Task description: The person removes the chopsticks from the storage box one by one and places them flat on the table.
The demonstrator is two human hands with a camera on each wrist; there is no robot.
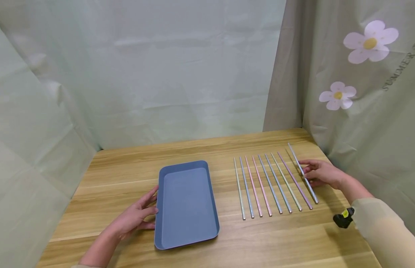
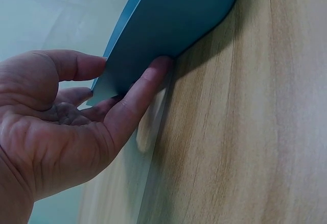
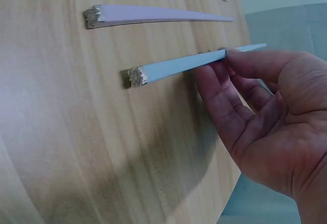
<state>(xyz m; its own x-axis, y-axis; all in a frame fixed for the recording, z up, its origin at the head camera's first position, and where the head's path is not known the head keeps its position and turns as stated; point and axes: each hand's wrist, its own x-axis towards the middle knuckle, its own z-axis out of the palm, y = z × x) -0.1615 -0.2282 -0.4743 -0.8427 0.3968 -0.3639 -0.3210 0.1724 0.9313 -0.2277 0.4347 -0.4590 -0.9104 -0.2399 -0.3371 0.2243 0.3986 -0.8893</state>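
Observation:
A shallow blue-grey rectangular tray [image 1: 188, 208] lies on the wooden table, left of a row of chopsticks. My left hand [image 1: 138, 214] touches its left side, thumb at the rim; in the left wrist view the fingers [image 2: 130, 104] rest against the outer wall. At the right end of the row, my right hand [image 1: 322, 174] pinches a pale blue chopstick [image 1: 311, 190] between thumb and fingers. The right wrist view shows this chopstick [image 3: 179, 65] with its silvery end toward the camera, beside a purple chopstick [image 3: 158, 15] on the table.
Several pink, blue, greenish and purple chopsticks [image 1: 262, 180] lie side by side with small gaps. Pale curtains [image 1: 194, 74] hang behind the table [image 1: 120, 178] and at both sides. A black device with a yellow mark [image 1: 343, 219] is by the right sleeve.

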